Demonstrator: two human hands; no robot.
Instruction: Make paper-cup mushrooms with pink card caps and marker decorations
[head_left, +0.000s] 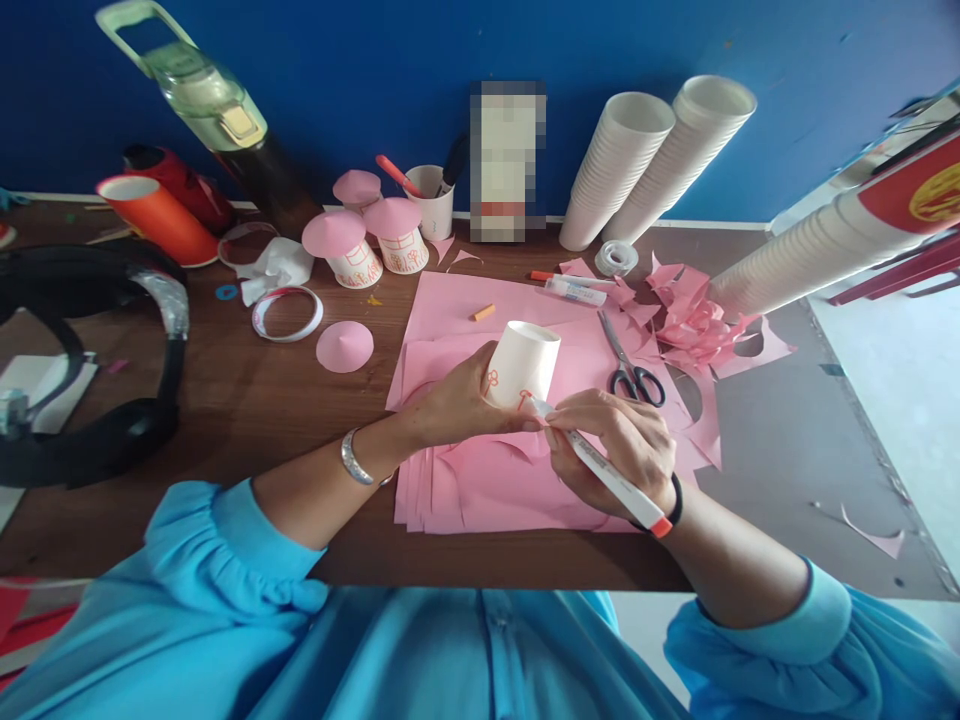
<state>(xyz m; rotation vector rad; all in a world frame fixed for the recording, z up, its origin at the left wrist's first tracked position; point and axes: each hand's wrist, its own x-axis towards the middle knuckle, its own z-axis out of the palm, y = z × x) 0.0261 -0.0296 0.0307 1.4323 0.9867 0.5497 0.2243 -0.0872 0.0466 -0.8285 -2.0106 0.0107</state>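
Note:
My left hand (466,398) is wrapped round a white paper cup (526,358), held tilted above a stack of pink paper (495,490). Small orange-red flower drawings show on the cup's side near its lower end. In my right hand (619,450) is a white marker (611,475) with an orange end cap, its tip touching or very near the drawing on the cup. Black-handled scissors (636,382) lie on the paper just beyond my right hand. A short orange piece (484,312) rests on the paper behind the cup.
Decorated cups with pink cone tops (349,250) stand at the back left, near a loose pink cone (345,346) and a tape roll (287,314). Tall cup stacks (619,170) lean on the blue wall. Pink scraps (690,315) lie right; a black headset-like object (161,370) lies left.

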